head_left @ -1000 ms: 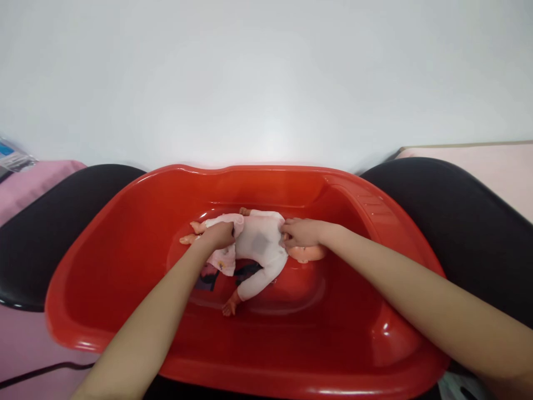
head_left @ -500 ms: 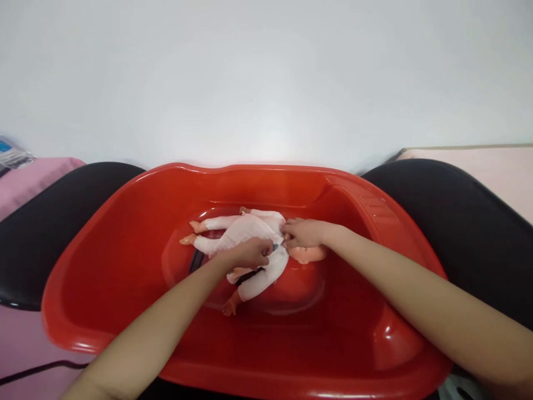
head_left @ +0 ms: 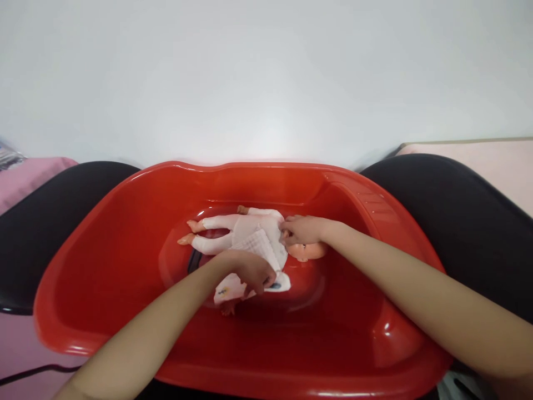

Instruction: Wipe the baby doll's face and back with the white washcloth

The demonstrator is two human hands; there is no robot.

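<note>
A baby doll (head_left: 219, 243) in a white and pale pink outfit lies on its back in a red baby bathtub (head_left: 333, 333), feet to the left and head to the right. Across its chest and near arm spreads a pale, bib-like cloth (head_left: 256, 244) with a waffle texture and small printed marks. My left hand (head_left: 255, 271) is closed on this cloth over the doll's near side, beside a white end with a dark blue patch. At the doll's neck, my right hand (head_left: 302, 229) has its fingers curled down; what the fingertips pinch is hidden.
Beneath the doll, a dark strip (head_left: 194, 260) shows near its legs. Black chairs (head_left: 441, 211) flank the tub on both sides. A pink surface (head_left: 35, 180) with a clear plastic packet is at far left. Behind stands a pale wall (head_left: 266, 78).
My left hand has moved toward me and slightly right, drawing the cloth off the doll's chest to its near side. My right hand stays at the neck.
</note>
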